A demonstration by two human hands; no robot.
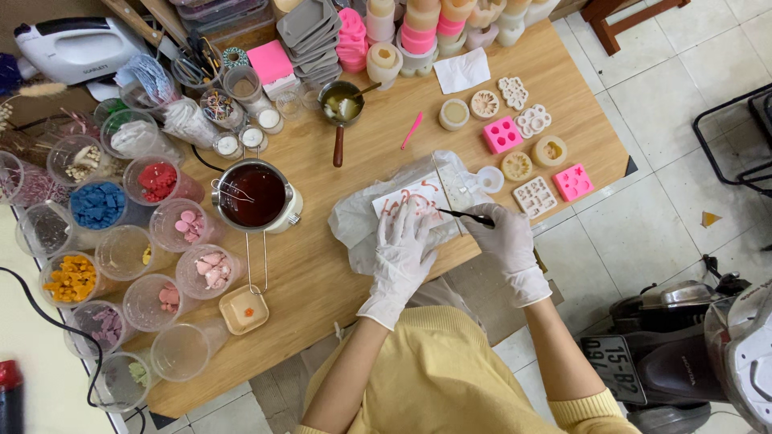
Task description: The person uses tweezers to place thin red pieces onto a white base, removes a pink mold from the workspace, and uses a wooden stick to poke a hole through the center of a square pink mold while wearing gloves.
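Yellow sleeves lead to our gloved hands at the table's [322, 281] near edge: our left hand [402, 253] lies flat, steadying the white mould [410, 201] on its crumpled sheet [354, 221], while right-hand fingers [490, 221] pinch a thin dark tool [458, 214] over its pink-lined cavities.

Bare wood lies open in the middle of the table [322, 265], between the melting pot [253, 197] and the white sheet [362, 221]. On the left, a crowd of plastic cups [121, 249] blocks the way. The small saucepan [341, 104] stands behind that open patch. Silicone moulds [527, 157] fill the right end, and stacked moulds [354, 36] line the far edge.
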